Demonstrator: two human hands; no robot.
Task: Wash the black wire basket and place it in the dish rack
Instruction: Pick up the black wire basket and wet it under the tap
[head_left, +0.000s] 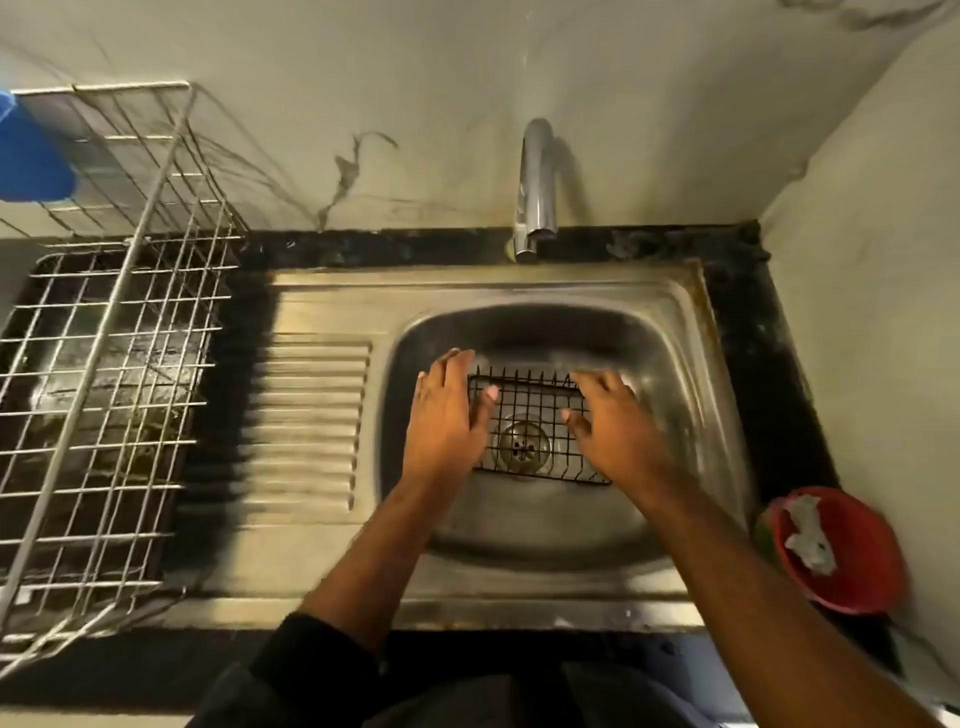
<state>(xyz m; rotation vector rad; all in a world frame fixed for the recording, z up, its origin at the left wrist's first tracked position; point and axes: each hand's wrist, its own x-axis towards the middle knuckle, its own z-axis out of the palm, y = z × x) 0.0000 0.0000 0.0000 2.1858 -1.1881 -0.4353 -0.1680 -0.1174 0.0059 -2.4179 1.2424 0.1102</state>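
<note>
The black wire basket (530, 410) lies in the steel sink bowl (675, 364), over the drain. My left hand (449, 415) is at its left side with fingers straight and the thumb on the wires. My right hand (610, 421) is at its right side, fingers spread and relaxed over the basket's edge. Neither hand clearly grips the basket. The silver wire dish rack (104, 364) stands on the counter to the left of the sink, with nothing visible in its lower tier.
A chrome tap (537, 187) rises behind the bowl; no water stream shows. The ribbed drainboard (306, 415) lies between bowl and rack. A red bowl (841, 551) with a white scrap sits at the right. A blue object (31, 150) is at the rack's top left.
</note>
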